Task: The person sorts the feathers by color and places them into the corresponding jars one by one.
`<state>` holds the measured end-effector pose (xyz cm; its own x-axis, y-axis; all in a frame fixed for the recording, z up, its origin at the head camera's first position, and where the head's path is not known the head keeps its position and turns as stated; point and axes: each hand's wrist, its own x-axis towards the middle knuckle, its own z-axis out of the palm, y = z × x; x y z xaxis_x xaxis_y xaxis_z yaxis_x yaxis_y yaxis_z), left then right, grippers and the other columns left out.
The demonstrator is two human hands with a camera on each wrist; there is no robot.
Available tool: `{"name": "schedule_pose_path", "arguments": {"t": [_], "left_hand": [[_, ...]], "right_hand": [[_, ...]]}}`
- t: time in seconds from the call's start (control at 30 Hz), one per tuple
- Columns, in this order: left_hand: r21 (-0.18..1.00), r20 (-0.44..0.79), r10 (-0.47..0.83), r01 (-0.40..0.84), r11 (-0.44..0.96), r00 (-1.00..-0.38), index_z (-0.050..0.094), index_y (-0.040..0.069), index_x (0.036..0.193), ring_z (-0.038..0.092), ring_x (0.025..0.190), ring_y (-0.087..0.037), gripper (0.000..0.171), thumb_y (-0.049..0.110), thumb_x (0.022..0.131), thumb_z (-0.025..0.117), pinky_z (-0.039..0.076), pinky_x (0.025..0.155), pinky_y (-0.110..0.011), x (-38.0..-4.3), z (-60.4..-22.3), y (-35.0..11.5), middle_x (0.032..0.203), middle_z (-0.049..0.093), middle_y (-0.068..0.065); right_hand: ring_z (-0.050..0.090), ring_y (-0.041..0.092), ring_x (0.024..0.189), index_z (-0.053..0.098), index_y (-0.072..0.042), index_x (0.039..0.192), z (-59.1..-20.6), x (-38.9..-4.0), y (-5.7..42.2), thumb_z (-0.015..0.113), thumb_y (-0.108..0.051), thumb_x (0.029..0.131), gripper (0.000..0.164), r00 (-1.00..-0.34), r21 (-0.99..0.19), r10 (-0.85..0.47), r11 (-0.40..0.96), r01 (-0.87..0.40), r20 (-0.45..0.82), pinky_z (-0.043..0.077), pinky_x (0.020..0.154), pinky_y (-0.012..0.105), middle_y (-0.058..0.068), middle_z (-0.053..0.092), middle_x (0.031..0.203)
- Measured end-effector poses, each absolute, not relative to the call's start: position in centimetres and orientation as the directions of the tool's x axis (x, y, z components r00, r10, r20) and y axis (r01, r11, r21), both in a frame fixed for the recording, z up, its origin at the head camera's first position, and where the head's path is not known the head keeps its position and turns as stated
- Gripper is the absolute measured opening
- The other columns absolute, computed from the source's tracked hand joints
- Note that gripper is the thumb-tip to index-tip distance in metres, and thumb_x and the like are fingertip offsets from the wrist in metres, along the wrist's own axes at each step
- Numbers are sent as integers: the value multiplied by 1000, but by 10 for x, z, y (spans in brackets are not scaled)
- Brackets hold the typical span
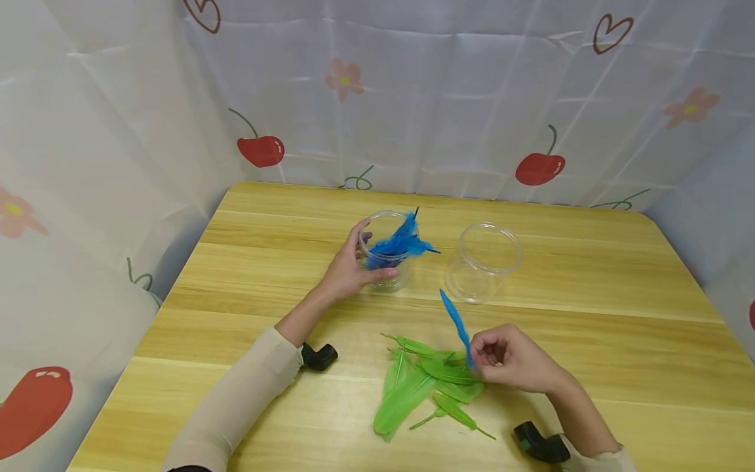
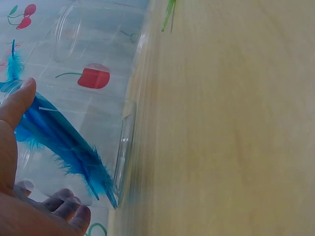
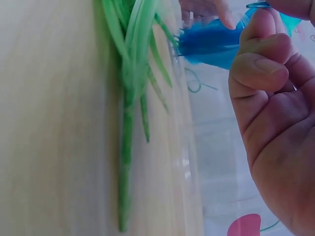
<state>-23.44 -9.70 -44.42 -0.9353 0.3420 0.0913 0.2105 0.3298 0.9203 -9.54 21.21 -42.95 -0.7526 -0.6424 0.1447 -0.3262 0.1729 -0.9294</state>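
My left hand (image 1: 345, 272) grips a clear plastic jar (image 1: 402, 278) from its left side, thumb across the front and fingers behind. Several blue feathers (image 1: 401, 244) lean inside it, their quill ends poking above the rim; in the left wrist view the feathers (image 2: 64, 132) show through the clear wall. Between thumb and fingertips, my right hand (image 1: 522, 360) pinches a single blue feather (image 1: 454, 316), which points up and to the left. This hand is over the right edge of a loose pile of green feathers (image 1: 413, 393) on the table.
A second clear jar (image 1: 472, 285), with no feathers in it, stands right of the held one on the wooden table (image 1: 619, 288). Black curved pieces (image 1: 320, 358) sit at both wrists. A printed curtain (image 1: 436, 98) hangs behind the table.
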Motion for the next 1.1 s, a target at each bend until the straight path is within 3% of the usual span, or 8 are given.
{"name": "schedule_pose_path", "arguments": {"t": [0.5,0.67,0.83,1.1], "left_hand": [[919,84,335,203,338,-938,16,31,157,38,137,-36,103,36,79,85,37,108,-52,-234,-443,-98,153,37,-16],[920,82,336,201,336,-938,16,31,157,38,137,-36,103,36,79,85,37,108,-52,-234,-443,-98,153,36,-17],[922,83,337,201,332,-938,16,31,157,39,137,-36,103,36,79,84,37,108,-52,-234,-443,-98,153,37,-17],[920,76,334,195,341,-940,16,31,157,39,137,-36,104,38,79,85,38,107,-52,-233,-442,-97,152,38,-15]], "right_hand": [[42,7,53,66,-14,78,-408,-109,185,67,10,84,24,-754,-929,-639,167,-330,153,39,45,25,7,46,58],[42,6,53,67,-8,79,-400,-123,170,66,11,85,20,-745,-911,-632,150,-385,211,39,45,24,0,52,62],[42,6,53,67,-3,80,-394,-136,155,64,9,88,14,-791,-918,-575,164,-362,209,38,45,24,-4,55,66],[40,22,46,65,6,82,-389,-151,136,63,2,92,10,-856,-963,-497,130,-237,143,33,42,29,0,52,60]]}}
